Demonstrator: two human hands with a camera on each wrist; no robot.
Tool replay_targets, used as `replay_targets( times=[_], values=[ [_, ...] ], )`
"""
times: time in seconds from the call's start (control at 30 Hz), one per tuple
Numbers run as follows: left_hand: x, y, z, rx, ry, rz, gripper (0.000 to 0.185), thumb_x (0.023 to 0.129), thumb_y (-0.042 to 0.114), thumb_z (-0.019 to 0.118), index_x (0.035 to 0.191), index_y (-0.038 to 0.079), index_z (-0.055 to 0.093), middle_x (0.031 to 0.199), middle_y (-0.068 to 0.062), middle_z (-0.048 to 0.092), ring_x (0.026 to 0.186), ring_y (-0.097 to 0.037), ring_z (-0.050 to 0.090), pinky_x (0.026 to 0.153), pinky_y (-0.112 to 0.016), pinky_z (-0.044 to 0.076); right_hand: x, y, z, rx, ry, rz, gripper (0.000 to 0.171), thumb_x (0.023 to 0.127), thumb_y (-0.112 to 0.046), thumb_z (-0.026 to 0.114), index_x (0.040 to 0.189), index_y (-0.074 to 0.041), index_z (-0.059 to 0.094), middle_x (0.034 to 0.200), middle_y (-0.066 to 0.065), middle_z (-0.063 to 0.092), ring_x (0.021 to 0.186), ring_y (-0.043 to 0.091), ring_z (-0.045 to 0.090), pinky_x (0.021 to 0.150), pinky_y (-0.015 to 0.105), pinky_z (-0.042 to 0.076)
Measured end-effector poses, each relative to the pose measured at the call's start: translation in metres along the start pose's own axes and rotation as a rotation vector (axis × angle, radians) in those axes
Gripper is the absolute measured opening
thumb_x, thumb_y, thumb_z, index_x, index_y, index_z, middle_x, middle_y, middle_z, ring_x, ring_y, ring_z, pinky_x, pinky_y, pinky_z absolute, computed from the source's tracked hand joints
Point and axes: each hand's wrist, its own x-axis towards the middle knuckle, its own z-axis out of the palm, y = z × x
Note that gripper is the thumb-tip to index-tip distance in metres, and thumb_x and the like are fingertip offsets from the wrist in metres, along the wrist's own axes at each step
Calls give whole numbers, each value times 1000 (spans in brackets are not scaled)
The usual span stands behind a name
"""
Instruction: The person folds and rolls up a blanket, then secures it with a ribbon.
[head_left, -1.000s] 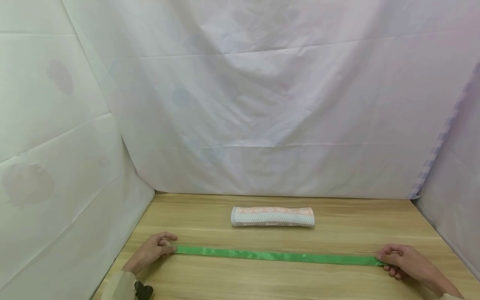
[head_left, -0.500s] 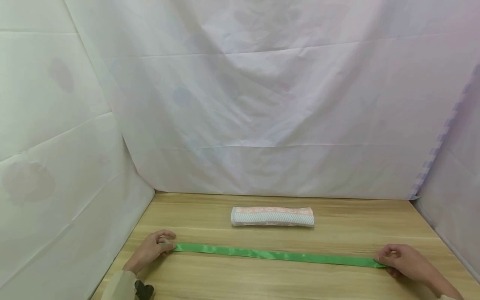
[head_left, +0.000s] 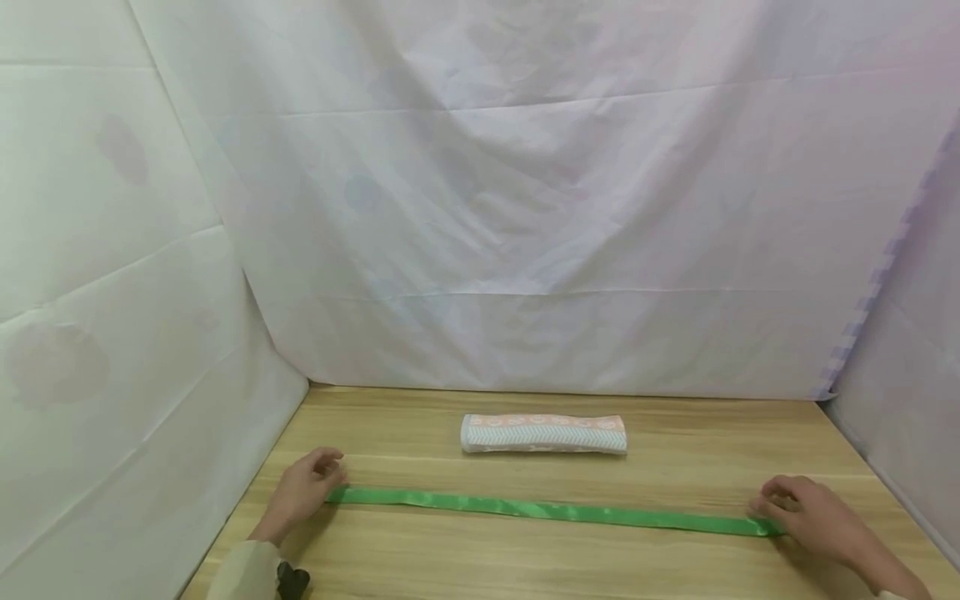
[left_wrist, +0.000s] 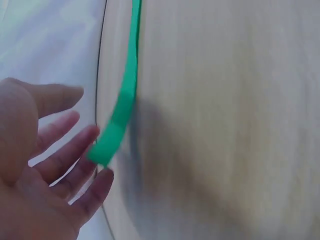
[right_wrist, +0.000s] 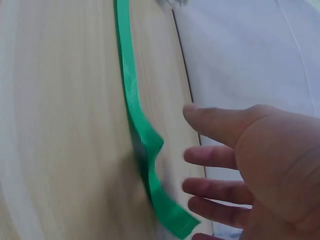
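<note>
light: bright, soft, even | shadows: faint | wrist views: motion-blurred

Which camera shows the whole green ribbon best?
The head view: the green ribbon stretches flat across the wooden table from the left hand to the right hand. The left wrist view shows only one end by the fingers; the right wrist view shows the other, buckled end.

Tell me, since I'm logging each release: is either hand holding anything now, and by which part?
Nothing is held. Both the left hand and right hand have open fingers beside the ends of the ribbon.
</note>
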Motion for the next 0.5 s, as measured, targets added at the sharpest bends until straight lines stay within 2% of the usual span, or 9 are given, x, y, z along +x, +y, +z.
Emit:
replay_targets(
  times=[0.07,0.17,0.27,0.5],
  values=[
    [-1,9,2,5,0,26,36,98,19,62,130,3,58,126,-19,61,116,-37,58,93,-51,51,3,-5,2,-6,60,-43,25,92,-26,70,98,-2,69,98,13,70,94,42,64,77,58,51],
    [2,24,9,-11,-14,79,39,100,16,58,135,0,54,139,-24,52,130,-45,46,103,-61,41,9,-18,6,-2,129,-99,25,91,-23,72,101,0,69,102,15,69,98,44,62,79,57,50],
    [9,37,20,3,-7,155,39,97,8,61,134,-4,55,140,-25,52,133,-47,43,106,-63,36,18,-33,9,25,134,-131,26,92,-22,72,104,0,68,106,15,68,102,43,62,80,55,50],
    [20,74,51,56,10,281,42,91,1,66,132,-1,58,138,-20,56,132,-42,45,106,-60,38,41,-67,17,73,133,-209,27,92,-18,71,110,0,67,113,19,66,107,45,60,85,61,48]
  ],
)
